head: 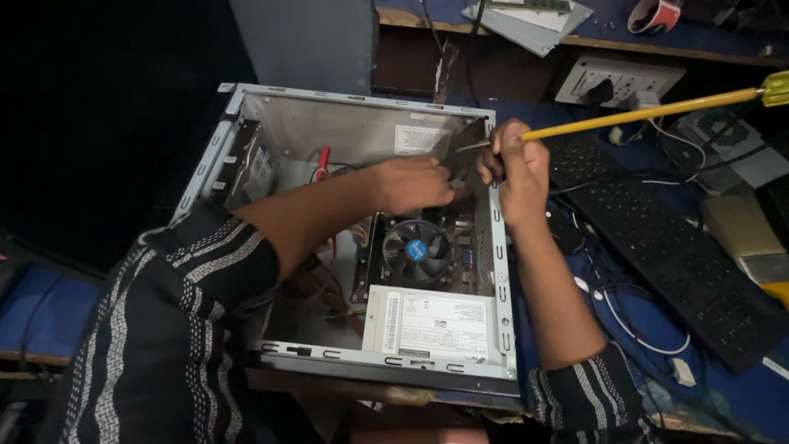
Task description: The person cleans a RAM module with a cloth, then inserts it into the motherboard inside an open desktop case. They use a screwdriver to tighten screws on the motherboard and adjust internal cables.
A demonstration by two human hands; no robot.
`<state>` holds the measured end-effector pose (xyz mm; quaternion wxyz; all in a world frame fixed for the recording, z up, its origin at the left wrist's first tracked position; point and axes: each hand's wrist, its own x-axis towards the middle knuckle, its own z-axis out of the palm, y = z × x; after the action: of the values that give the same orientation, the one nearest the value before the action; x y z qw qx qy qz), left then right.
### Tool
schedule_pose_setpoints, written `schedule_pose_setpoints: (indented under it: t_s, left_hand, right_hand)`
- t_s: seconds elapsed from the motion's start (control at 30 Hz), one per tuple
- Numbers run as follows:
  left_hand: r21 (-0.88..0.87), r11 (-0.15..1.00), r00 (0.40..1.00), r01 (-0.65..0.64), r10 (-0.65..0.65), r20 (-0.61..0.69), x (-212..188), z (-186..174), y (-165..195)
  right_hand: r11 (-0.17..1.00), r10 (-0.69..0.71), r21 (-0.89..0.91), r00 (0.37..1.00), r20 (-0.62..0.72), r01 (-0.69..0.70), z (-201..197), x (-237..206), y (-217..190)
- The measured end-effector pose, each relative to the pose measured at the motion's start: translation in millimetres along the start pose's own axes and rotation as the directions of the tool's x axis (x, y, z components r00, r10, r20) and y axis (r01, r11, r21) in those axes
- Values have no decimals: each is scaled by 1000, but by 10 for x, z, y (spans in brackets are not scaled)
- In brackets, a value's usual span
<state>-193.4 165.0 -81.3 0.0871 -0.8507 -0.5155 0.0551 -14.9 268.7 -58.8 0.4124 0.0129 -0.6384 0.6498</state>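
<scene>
1. Nearest are the person's striped sleeves: the left sleeve [164, 329] fills the near left, the right sleeve [588, 395] sits at the near right edge of the case.
2. The open case [362, 359] lies on its side on the bench [657, 321], its near rim a pale metal strip.
3. Just inside that rim lies the power supply [431, 323], a pale box with a white label.
4. Beyond it is the fan [417, 249], black with a blue hub, seated on the board.
5. Red and other wires [322, 160] run along the left of the case interior, near a drive bay [251, 168].
6. The left hand [408, 184] reaches across into the case, just past the fan; its fingers are curled down onto something at the far right corner, and what they grip cannot be told.
7. The right hand [516, 168] rests at the case's right wall, fingers closed around the screwdriver [649, 109].
8. The screwdriver has a long yellow shaft slanting up to the far right, with its yellow handle end at the frame's edge; its metal tip points into the case between the two hands.
9. Right of the case, a black keyboard [657, 238] lies slantwise on the bench, with white cables [633, 329] near it.
10. Farther off is a white socket strip [620, 80], and beyond it a shelf holds a cup [655, 15].
</scene>
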Motion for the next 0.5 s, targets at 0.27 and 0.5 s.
schedule_pose_setpoints:
  t_s: [0.27, 0.5]
  left_hand:
    - [-116, 989, 947, -90, 48, -318, -103, -103, -79]
    - [-87, 996, 999, 15, -10, 51, 55, -117, -23]
  right_hand:
    - [1000, 10, -18, 1000, 9, -10, 1, -9, -30]
    - [999, -8, -39, 1000, 3, 8, 10, -8, -51]
